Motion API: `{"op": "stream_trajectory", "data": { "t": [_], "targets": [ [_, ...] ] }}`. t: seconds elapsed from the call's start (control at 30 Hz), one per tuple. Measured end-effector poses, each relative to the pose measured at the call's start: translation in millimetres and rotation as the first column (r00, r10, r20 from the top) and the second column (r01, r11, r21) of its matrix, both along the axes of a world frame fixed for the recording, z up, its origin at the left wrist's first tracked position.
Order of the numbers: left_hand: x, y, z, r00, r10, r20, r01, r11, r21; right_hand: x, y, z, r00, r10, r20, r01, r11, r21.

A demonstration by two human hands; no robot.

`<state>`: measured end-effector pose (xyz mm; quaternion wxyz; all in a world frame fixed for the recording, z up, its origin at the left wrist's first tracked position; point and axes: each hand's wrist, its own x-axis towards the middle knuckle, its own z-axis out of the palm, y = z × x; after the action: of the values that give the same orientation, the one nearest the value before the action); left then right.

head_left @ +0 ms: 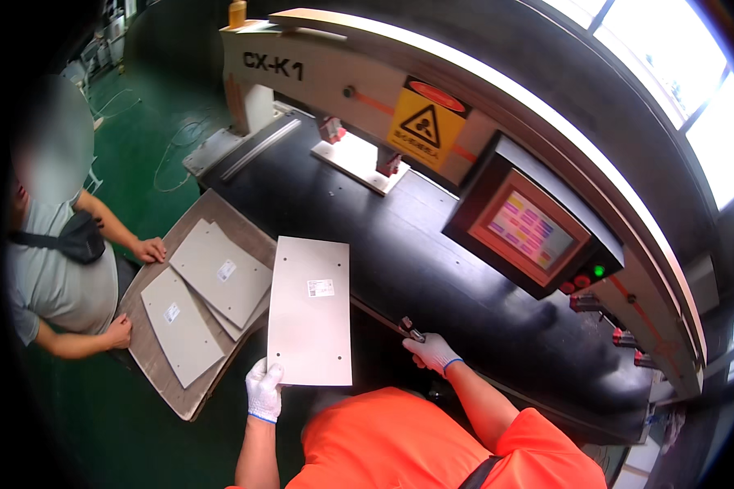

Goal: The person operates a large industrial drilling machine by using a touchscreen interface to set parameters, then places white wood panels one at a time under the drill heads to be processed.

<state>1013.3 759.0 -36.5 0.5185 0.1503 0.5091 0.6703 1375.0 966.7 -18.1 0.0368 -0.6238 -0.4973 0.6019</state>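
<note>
**Grey panel held at one corner beside the black machine bed**

Grey, flat and rectangular, the panel (310, 310) lay with its long axis running away from the wearer, its far end toward the machine and its near short edge at the wearer's body. It bore a small label and small holes near its corners. The left hand (264, 391), in a white glove, gripped the near left corner, fingers closed on the edge. The panel's right long edge ran along the edge of the black machine bed (432, 261).

The right hand (432, 352), also gloved, sat just right of the panel's near right corner, apart from it, fingers clenched around a small dark metal piece (411, 329) at the bed's front edge. The left hand was therefore the one on the panel; the right was near but occupied.

To the left, several similar grey panels (212, 285) lay overlapped on a brown board (179, 391). A co-worker's two hands (148, 249) rested on that board's far edge. A control screen (528, 231) and a yellow warning sign (422, 126) were fixed to the machine.
</note>
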Motion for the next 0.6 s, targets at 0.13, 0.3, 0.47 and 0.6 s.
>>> {"op": "stream_trajectory", "data": {
  "t": [0.13, 0.3, 0.47, 0.6],
  "targets": [
    [99.3, 78.1, -16.6, 0.948, -0.314, 0.055, 0.317, 0.946, -0.062, 172.1, -91.3, -16.5, 0.808, -0.583, 0.083, 0.584, 0.812, 0.014],
    [241.1, 156.9, -57.1, 0.779, -0.626, -0.015, 0.616, 0.770, -0.165, 326.4, -188.3, -42.6, 0.489, -0.862, 0.131, 0.856, 0.504, 0.114],
    [372.0, 247.5, -42.2, 0.555, -0.831, -0.022, 0.797, 0.540, -0.271, 374.8, -199.8, -12.6, 0.495, -0.867, 0.053, 0.841, 0.493, 0.224],
    [431.9, 318.3, -50.9, 0.662, -0.748, -0.054, 0.729, 0.659, -0.188, 405.8, -147.8, -33.1, 0.728, -0.518, 0.449, 0.127, 0.745, 0.655]
  ]
}}
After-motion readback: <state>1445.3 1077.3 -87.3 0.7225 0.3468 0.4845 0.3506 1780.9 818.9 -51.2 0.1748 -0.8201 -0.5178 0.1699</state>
